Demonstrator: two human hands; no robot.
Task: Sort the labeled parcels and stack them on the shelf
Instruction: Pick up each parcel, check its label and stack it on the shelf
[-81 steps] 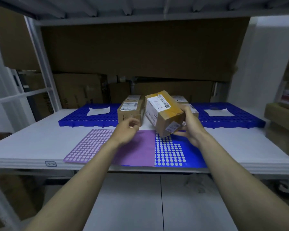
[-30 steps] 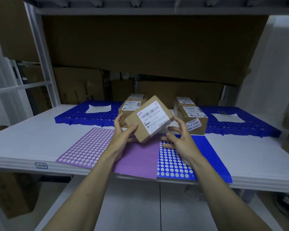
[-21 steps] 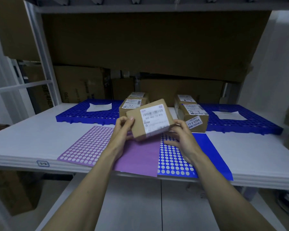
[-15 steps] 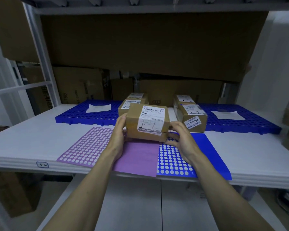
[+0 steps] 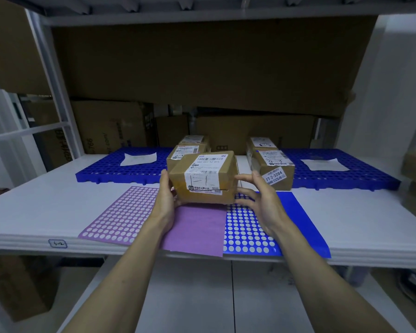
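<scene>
**Fingers easing off the box, label now facing you**

Fingers on your left hand (image 5: 165, 200) are wrapped round the left side and bottom corner of the box (image 5: 203, 180), thumb up its left face, so that hand is doing the carrying. Your right hand (image 5: 259, 200) has its fingers spread and loose just beside the right face; I can't tell if the tips touch the cardboard.

The box hangs just above the front of the shelf (image 5: 34, 203), over the seam between the purple sheet (image 5: 120, 212) and the blue sheet (image 5: 247, 227). Its label faces you, wrapping over the top edge.

Handling-wise it looks like a stiff taped carton, probably light since one hand manages it. The tape could be a bit slick, so I'd grab opposite side faces, palms flat, rather than pinch a corner.

Behind it sit two stacks on the blue mats: the left stack (image 5: 186, 150) touching or just behind the box, the right stack (image 5: 273, 164) near your right hand.

Compared with half a second back, both hands clamped the box then; now the right one has opened off it and the box is tipped further toward you.
</scene>
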